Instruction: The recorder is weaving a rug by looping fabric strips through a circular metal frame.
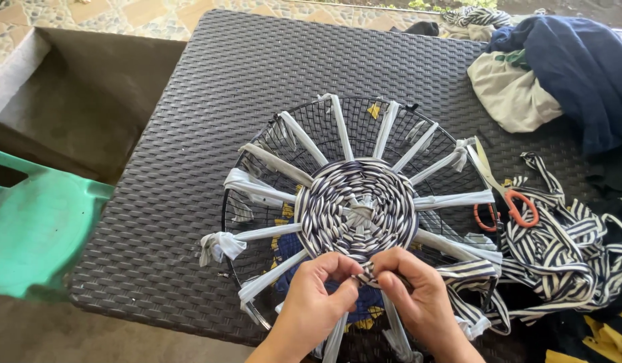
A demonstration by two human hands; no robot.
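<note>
**Dark woven surface, rug on the hoop**

My left fingers (pixel 344 286) and right fingers (pixel 385 277) were pinched shut on the striped strip (pixel 369 271) at the near edge of the woven disc (pixel 357 207). Best kept taut, tucked snugly between white spokes (pixel 267 232). Orange scissors (pixel 519 207) lay right.

Soft striped cloth strips (pixel 357 205) wind over a black wire frame (pixel 304 124) on a matt, woven-textured plastic table (pixel 190 134).

One round wire frame (pixel 257 202), one pair of scissors (pixel 509 208), one green chair (pixel 35 235), two hands (pixel 311 299).
</note>
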